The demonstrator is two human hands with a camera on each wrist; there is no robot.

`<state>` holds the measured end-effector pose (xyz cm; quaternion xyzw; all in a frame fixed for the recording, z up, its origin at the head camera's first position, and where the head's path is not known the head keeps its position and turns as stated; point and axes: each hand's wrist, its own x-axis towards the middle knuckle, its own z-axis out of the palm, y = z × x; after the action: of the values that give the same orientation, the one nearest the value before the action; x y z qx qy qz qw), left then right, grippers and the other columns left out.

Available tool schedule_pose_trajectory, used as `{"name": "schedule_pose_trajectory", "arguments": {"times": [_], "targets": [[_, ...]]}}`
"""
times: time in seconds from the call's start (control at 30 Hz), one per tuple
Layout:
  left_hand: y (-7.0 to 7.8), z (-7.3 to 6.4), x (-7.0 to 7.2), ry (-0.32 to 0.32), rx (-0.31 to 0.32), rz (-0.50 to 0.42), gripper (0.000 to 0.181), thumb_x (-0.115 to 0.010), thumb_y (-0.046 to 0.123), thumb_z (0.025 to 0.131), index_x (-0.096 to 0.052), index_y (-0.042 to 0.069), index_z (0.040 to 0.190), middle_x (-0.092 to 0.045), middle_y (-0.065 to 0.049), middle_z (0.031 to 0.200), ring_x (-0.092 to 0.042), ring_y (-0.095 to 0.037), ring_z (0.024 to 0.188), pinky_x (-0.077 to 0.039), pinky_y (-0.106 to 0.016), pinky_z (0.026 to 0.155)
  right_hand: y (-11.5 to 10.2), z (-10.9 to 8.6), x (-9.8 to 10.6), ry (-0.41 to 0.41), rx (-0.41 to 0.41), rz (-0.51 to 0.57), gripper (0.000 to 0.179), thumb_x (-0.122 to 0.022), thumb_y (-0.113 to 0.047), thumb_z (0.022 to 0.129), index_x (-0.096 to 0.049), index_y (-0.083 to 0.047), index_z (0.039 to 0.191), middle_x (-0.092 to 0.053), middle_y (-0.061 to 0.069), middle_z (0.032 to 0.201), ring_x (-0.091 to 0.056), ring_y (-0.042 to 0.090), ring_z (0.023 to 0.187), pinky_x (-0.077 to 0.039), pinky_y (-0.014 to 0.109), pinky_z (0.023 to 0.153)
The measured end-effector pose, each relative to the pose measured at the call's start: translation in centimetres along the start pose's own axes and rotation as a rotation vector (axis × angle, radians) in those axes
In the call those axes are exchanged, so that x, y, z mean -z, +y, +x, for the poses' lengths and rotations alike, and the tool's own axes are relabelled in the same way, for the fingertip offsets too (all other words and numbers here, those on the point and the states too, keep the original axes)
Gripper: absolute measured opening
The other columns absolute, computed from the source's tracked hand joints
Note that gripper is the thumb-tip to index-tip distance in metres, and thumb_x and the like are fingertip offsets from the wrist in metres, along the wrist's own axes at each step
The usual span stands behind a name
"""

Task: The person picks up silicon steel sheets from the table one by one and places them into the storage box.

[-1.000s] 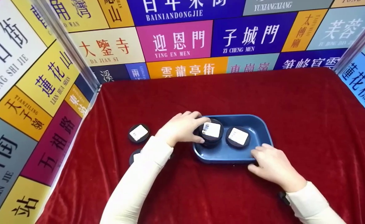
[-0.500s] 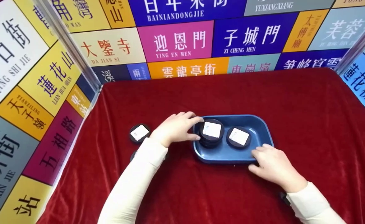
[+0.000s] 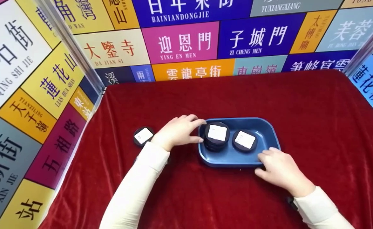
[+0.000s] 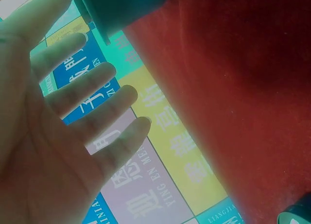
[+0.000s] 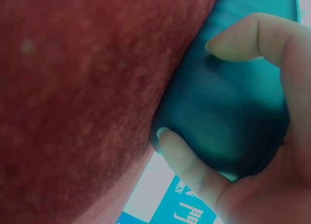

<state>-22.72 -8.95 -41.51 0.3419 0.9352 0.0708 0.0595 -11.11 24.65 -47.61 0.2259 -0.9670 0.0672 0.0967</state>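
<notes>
In the head view a blue rectangular tray (image 3: 227, 159) with rounded corners sits on the red cloth. Inside it, at the left, stands a stack of black round discs (image 3: 217, 133), the top one with a white label. A single labelled black disc (image 3: 245, 141) lies to its right. My left hand (image 3: 180, 130) is spread just left of the tray, its thumb and fingertips at the rim. Nothing lies between its fingers in the left wrist view. My right hand (image 3: 278, 167) grips the tray's front right corner; its thumb and a finger press the outer wall (image 5: 223, 102).
Another labelled black disc (image 3: 143, 136) lies on the red cloth (image 3: 186, 197) left of the left hand, partly behind the sleeve. Walls of coloured Chinese signs (image 3: 186, 41) border the cloth at the back and sides.
My left hand has let go of the disc stack and drawn back left, out of the tray. A second disc on the cloth is now hidden by the sleeve. The right hand stays put.
</notes>
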Motion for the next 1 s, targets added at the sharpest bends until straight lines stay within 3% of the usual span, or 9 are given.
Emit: {"name": "schedule_pose_trajectory", "arguments": {"times": [0.47,1.0], "targets": [[-0.7,-0.6,-0.1,0.017,0.026,0.007,0.060,-0.067,0.053,0.092,-0.053,0.028,0.145,-0.058,-0.006,0.139,-0.059,-0.029,0.122,-0.046,-0.048,0.106,0.0,0.0,-0.1,0.010,-0.001,-0.004,0.021,-0.073,-0.020,0.069,-0.053,-0.016,0.066,-0.052,-0.004,0.065,-0.044,0.017,0.066,-0.040,0.035,0.054],[-2.1,-1.5,-0.5,-0.042,0.086,0.028,0.061,-0.068,0.050,0.092,-0.053,0.025,0.146,-0.057,-0.008,0.142,-0.057,-0.031,0.125,-0.044,-0.049,0.109,0.0,0.0,-0.1,0.012,0.005,-0.004,0.021,-0.073,-0.021,0.068,-0.053,-0.016,0.066,-0.052,-0.004,0.065,-0.045,0.018,0.066,-0.041,0.035,0.054]]}}
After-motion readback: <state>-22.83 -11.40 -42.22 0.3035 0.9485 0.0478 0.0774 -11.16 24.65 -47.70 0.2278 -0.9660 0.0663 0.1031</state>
